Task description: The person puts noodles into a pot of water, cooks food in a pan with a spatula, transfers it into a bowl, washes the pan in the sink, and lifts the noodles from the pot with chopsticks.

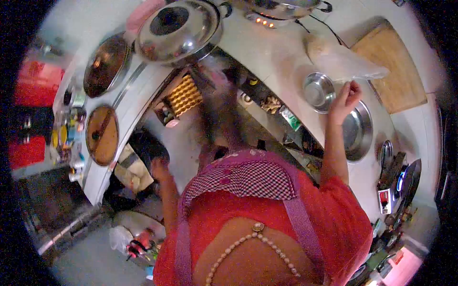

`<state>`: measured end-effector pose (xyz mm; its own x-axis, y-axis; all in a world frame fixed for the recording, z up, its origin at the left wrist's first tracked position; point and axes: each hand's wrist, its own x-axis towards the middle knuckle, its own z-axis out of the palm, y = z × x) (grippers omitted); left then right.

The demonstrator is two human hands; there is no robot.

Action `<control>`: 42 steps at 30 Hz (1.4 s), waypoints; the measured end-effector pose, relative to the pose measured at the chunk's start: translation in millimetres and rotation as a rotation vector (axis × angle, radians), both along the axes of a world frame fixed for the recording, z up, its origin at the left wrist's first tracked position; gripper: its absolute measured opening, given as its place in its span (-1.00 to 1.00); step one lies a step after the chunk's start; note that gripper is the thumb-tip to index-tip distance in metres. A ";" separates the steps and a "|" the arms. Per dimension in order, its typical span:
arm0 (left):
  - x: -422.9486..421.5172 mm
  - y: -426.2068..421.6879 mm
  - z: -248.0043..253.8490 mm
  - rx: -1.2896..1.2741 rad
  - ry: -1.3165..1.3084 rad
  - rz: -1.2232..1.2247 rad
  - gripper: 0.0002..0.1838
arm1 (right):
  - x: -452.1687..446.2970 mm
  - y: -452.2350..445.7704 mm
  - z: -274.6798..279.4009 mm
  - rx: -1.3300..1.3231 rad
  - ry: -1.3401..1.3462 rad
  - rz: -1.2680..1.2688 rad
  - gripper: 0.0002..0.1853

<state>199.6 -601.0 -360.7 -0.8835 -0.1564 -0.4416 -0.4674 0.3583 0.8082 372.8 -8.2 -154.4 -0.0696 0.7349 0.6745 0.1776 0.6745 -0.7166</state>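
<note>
My right hand [347,100] is raised over the counter on the right, its fingers curled together. Its fingertips reach the lower edge of a clear plastic bag [344,62]; I cannot tell whether they grip it. Just left of this hand sits a small steel bowl [318,91]. Below it is a larger steel basin [357,136], partly covered by my wrist. My left hand [160,169] hangs low on the left, dim and blurred, near a dark shape and a light box [133,168]. Its fingers cannot be made out.
A wooden board [391,66] leans at the upper right. A big lidded steel pot [179,31] and an electric pan [281,7] stand at the back. Round lids [107,64] line the left counter. An egg tray [183,95] lies below, between the counters.
</note>
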 end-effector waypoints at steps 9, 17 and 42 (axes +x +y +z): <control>-75.1 438.3 169.0 0.635 0.281 -0.991 -0.83 | 6.6 16.9 -58.8 0.112 -1.074 0.084 -0.77; -31.0 635.6 194.6 0.552 1.071 -1.533 -0.28 | -8.9 -22.3 -96.5 -0.258 -1.379 0.008 -0.47; -64.1 686.5 222.6 0.760 0.215 -1.172 -0.79 | -78.8 230.3 -73.0 -0.241 -1.144 0.536 -0.53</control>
